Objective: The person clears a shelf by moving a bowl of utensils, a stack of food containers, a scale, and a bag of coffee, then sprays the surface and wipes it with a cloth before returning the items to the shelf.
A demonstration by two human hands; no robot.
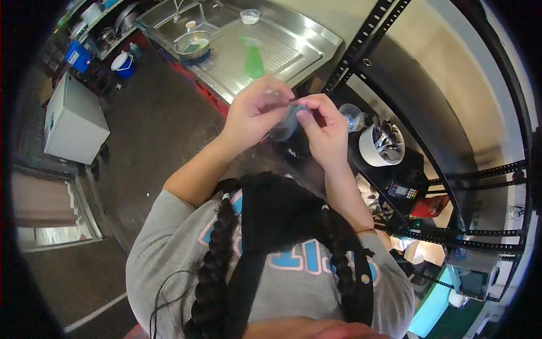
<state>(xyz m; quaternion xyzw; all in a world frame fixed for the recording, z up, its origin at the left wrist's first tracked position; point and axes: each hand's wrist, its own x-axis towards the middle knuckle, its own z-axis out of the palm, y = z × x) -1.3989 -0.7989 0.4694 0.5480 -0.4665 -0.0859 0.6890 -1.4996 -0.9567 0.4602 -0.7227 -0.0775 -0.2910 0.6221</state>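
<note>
Both of my hands meet in front of my chest, close to the front corner of the steel sink counter (pixel 226 85). Between them hangs a small translucent bluish-grey plastic thing (pixel 285 125); I cannot tell whether it is a bag or a container. My left hand (pixel 254 113) is closed at its upper left, thumb and fingers pinching near the top edge. With thumb and bent fingers, my right hand (pixel 327 127) grips the top on the other side, where a bit of blue shows. A green spray bottle (pixel 253 61) stands on the counter just beyond my left hand.
A metal bowl (pixel 192 45) sits by the sink, and a clear tub (pixel 249 16) at the back. On the black rack to the right are a white pot of cutlery (pixel 382 145), a clear plastic container (pixel 351 117) and a card terminal (pixel 403 191). A white freezer (pixel 77 118) stands left.
</note>
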